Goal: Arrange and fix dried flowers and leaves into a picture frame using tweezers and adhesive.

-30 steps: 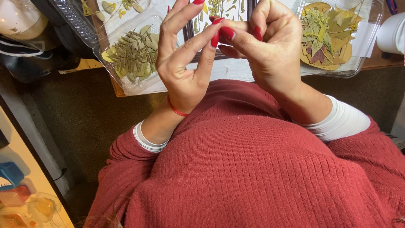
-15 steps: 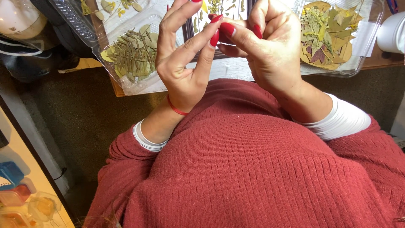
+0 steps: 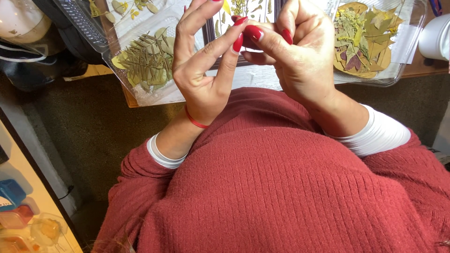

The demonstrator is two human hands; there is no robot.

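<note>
Fingertip grip, both hands (image 3: 262, 47), perhaps touching.

Two hands, the left hand (image 3: 204, 70) and the right hand (image 3: 295, 51); two clear plastic trays of pressed leaves, the left tray (image 3: 140, 56) and the right tray (image 3: 375, 42); one white cup (image 3: 436, 37) far right

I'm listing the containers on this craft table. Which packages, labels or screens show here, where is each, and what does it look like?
Clear plastic tray: table's left, beyond the left hand; rectangular, holds green pressed fern leaves.
Clear plastic clamshell: table's right, beyond the right hand; holds yellow, brown and purple pressed leaves.
Small plastic boxes: bottom left corner; blue, red and clear.
No screens or readable labels in view.
</note>
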